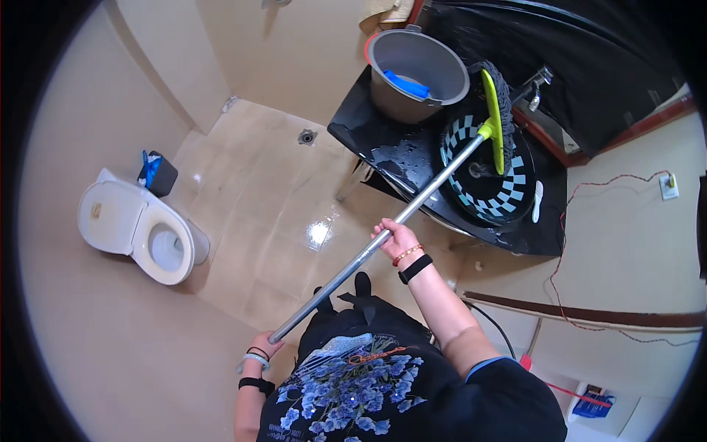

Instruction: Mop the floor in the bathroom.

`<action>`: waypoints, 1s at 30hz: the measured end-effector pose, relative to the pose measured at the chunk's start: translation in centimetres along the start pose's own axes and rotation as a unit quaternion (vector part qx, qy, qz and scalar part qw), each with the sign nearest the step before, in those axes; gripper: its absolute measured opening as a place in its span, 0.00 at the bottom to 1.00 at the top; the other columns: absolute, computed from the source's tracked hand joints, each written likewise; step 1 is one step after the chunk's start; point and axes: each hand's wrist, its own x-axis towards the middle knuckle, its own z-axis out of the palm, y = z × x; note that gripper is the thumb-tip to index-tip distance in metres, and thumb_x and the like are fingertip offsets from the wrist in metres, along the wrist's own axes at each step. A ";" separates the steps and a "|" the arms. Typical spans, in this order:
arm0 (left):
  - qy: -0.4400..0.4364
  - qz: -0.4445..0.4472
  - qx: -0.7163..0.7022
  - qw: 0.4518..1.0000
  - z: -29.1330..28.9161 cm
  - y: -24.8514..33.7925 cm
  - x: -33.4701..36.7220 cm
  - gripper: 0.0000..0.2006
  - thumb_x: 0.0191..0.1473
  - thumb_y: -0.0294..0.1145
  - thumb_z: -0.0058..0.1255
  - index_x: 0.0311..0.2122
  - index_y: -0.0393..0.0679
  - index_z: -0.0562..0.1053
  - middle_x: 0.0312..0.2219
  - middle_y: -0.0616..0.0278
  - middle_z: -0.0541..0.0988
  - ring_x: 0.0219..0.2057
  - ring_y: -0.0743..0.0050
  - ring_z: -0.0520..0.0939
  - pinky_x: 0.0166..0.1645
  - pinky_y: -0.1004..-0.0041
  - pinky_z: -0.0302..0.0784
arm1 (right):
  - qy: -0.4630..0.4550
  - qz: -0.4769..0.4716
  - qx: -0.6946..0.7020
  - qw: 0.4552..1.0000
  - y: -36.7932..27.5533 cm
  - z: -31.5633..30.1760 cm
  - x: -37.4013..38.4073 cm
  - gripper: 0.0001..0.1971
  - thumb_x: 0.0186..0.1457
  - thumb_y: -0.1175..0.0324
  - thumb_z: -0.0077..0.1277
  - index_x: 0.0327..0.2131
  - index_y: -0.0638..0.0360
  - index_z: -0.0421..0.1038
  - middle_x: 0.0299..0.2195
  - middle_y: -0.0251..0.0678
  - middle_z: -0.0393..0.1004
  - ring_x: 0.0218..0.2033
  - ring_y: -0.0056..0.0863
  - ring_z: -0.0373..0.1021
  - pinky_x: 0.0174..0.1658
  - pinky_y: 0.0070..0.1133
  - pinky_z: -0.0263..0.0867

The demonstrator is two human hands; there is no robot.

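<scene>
Both my hands grip the silver pole of a flat mop (346, 271), which slants from lower left up to the right. My left hand (264, 348) is closed round the pole's lower end. Farther up, my right hand (396, 239) wraps round the middle of the pole. The mop's lime-green head (493, 118), with grey strands on its far side, is tilted on edge over the black sink basin (451, 158) with a checkered band. Whether the strands touch the basin or the tap (541, 85) I cannot tell.
A grey bucket (387, 96) with a blue cloth (407, 85) inside stands on the wet black counter (353, 121). A white brush (537, 202) lies right of the basin. At left are a toilet (166, 247) and a small bin (163, 177). A red cord (563, 228) hangs from the wall socket (669, 186).
</scene>
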 end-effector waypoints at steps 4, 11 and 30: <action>0.025 0.002 -0.004 1.000 -1.0 -0.4 0.2 0.13 0.34 0.39 0.50 0.29 0.46 0.70 0.24 0.56 0.72 0.27 0.61 0.72 0.32 0.71 0.67 | -0.017 -0.015 0.018 1.000 0.3 1.2 -1.6 0.04 0.42 0.75 0.42 0.25 0.60 0.58 0.19 0.35 0.62 0.22 0.28 0.63 0.28 0.26 0.61; 0.045 -0.015 0.050 0.998 -2.3 0.6 1.5 0.13 0.33 0.39 0.50 0.27 0.45 0.70 0.25 0.56 0.72 0.28 0.59 0.72 0.32 0.70 0.67 | -0.097 -0.066 0.031 0.993 -0.1 2.8 -4.5 0.02 0.42 0.76 0.42 0.23 0.60 0.60 0.19 0.36 0.63 0.25 0.29 0.63 0.34 0.28 0.60; 0.024 0.047 0.073 0.996 -4.4 -4.8 2.5 0.13 0.33 0.38 0.50 0.26 0.44 0.70 0.25 0.51 0.71 0.28 0.55 0.71 0.33 0.69 0.67 | -0.076 -0.118 0.075 0.987 3.7 2.9 -7.9 0.05 0.40 0.77 0.43 0.24 0.61 0.58 0.20 0.34 0.62 0.23 0.27 0.63 0.28 0.22 0.60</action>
